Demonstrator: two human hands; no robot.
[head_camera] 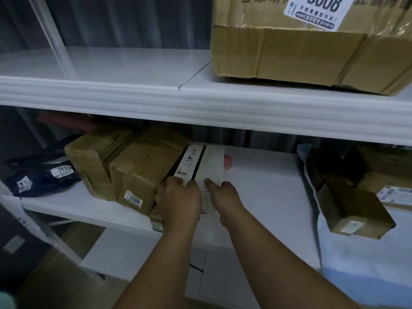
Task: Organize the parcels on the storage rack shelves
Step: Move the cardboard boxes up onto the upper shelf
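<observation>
A flat white box with a black stripe lies on the middle shelf, pressed against a brown carton labelled 4006. My left hand grips the white box at its near left corner, fingers curled over its top edge. On the box's near right side rests my right hand, thumb on top. Left of the carton lies a black bag parcel tagged 2523. A pink object peeks out behind the white box.
A large taped carton labelled 3008 stands on the upper shelf at right. Small brown boxes and a pale blue bag fill the middle shelf's right end. Another white shelf runs below.
</observation>
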